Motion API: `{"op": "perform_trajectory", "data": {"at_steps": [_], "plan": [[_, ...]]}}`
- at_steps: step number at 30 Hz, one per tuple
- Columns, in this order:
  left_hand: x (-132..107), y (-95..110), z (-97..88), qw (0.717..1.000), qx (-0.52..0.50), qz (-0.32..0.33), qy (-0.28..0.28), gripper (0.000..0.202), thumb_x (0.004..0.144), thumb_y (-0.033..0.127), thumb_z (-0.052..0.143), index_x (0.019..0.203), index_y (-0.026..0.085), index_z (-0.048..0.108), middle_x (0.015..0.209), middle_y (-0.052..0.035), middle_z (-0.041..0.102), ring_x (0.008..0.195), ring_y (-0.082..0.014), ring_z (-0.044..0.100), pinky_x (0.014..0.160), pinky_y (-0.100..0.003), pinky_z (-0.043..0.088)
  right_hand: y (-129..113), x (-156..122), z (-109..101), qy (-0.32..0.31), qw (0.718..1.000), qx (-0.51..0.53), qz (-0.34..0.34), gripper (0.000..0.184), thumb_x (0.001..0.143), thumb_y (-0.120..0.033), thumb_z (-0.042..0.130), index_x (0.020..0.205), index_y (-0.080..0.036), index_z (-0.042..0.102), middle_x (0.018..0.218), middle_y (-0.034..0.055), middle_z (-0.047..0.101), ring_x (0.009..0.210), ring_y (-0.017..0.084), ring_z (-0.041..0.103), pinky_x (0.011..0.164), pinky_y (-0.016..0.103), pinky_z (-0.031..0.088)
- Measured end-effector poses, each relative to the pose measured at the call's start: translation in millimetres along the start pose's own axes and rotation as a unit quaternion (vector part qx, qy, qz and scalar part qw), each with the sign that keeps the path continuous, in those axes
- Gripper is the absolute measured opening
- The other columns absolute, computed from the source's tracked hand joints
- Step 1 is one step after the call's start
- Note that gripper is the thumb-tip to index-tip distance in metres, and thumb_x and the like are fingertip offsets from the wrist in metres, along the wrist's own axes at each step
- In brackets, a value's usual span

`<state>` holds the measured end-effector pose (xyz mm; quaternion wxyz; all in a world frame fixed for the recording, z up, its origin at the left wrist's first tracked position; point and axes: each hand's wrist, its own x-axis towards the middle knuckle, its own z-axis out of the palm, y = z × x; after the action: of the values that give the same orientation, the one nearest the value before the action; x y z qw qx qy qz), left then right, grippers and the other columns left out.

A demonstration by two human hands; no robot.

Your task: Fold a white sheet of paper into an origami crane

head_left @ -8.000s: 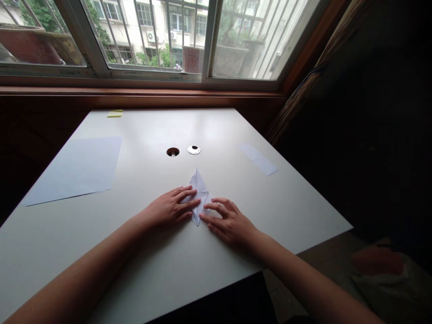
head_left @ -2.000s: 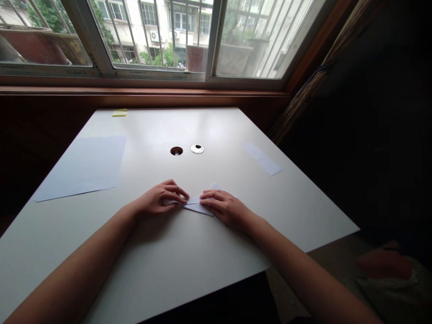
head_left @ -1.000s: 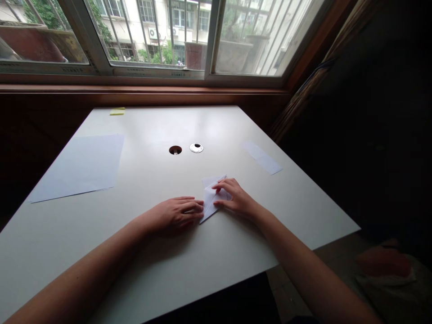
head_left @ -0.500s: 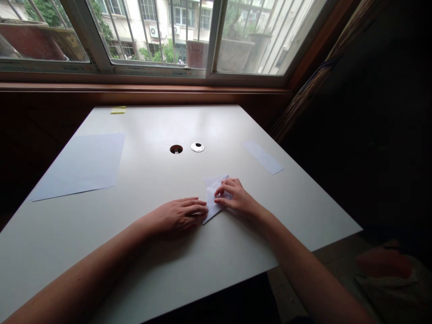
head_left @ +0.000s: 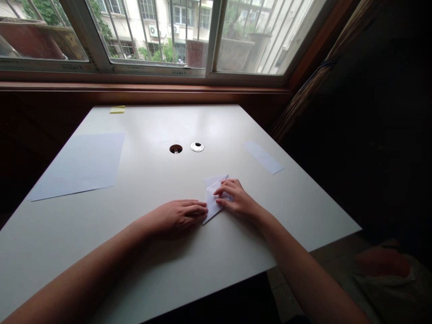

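Note:
A small sheet of white paper [head_left: 211, 199], folded into a pointed shape, lies near the middle of the white table. My left hand [head_left: 184, 213] rests flat beside it, fingers stretched out, the fingertips touching the paper's lower left edge. From the other side my right hand [head_left: 236, 198] bends over the paper, with thumb and curled fingers on its right part. A crease runs slantwise across the paper, and its right part is partly hidden under my right fingers.
Large white sheets [head_left: 83, 164] lie at the left, and a white paper strip [head_left: 263, 156] at the right. Yellow paper slips [head_left: 118, 109] sit by the far edge. A round table hole [head_left: 176, 149] has its metal cover [head_left: 197, 147] beside it. The window [head_left: 162, 36] stands behind.
My right fingers have shifted very slightly on the folded paper, and the gap between thumb and forefinger looks a little wider. My left hand and the paper stay almost in place.

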<state>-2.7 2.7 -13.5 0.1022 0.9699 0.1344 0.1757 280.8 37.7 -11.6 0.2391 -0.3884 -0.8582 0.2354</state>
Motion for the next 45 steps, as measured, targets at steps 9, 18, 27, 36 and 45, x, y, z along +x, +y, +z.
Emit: {"op": "perform_trajectory", "data": {"at_steps": [9,18,27,36,45], "plan": [[1.3,0.3,-2.2,1.0,-0.017,0.018,0.002,0.034,0.098,0.014,0.045,0.128,0.014,0.062,0.131,-0.0119,0.064,0.134,-0.0218,0.052,0.119,-0.035,0.041,-4.2,-2.5,1.3,0.006,0.999,-0.039,0.008,0.016,0.087,-0.033,0.071,0.101,-0.026,0.069,0.112,0.0082,0.056,0.113,0.026,0.047,0.105,0.045,0.041],[-1.4,2.6,-11.1,0.996,-0.091,0.01,-0.004,0.043,0.095,0.015,0.049,0.138,0.019,0.054,0.13,-0.0129,0.063,0.13,-0.0227,0.055,0.11,-0.037,0.048,-7.4,-5.1,1.9,-0.006,0.998,-0.062,-0.007,0.014,0.087,-0.032,0.071,0.098,-0.026,0.066,0.117,0.0081,0.057,0.116,0.027,0.047,0.104,0.047,0.042],[0.4,5.3,-13.6,1.0,0.014,-0.012,-0.013,0.036,0.097,0.027,0.054,0.133,0.028,0.059,0.124,-0.0096,0.064,0.118,-0.0242,0.058,0.102,-0.039,0.049,-4.8,-7.8,6.4,0.026,0.992,-0.126,0.008,0.034,0.092,-0.035,0.062,0.125,-0.028,0.059,0.124,0.01,0.056,0.116,0.028,0.048,0.104,0.046,0.041],[0.9,0.3,-4.5,0.979,0.176,-0.097,0.034,0.029,0.099,0.022,0.047,0.124,0.018,0.061,0.107,-0.0086,0.066,0.1,-0.0231,0.059,0.084,-0.039,0.05,-12.7,-9.2,2.7,0.048,0.963,-0.264,0.04,0.039,0.097,-0.039,0.053,0.134,-0.029,0.056,0.139,0.0073,0.056,0.11,0.029,0.053,0.092,0.044,0.035],[-4.4,-2.8,-2.7,0.971,0.188,-0.149,0.013,0.034,0.099,0.026,0.047,0.131,0.018,0.056,0.107,-0.0113,0.062,0.099,-0.0244,0.055,0.082,-0.039,0.048,-26.1,7.4,-9.6,-0.01,0.951,-0.308,-0.021,0.036,0.096,-0.041,0.055,0.125,-0.022,0.062,0.108,0.0116,0.069,0.099,0.029,0.054,0.086,0.043,0.032]]}}
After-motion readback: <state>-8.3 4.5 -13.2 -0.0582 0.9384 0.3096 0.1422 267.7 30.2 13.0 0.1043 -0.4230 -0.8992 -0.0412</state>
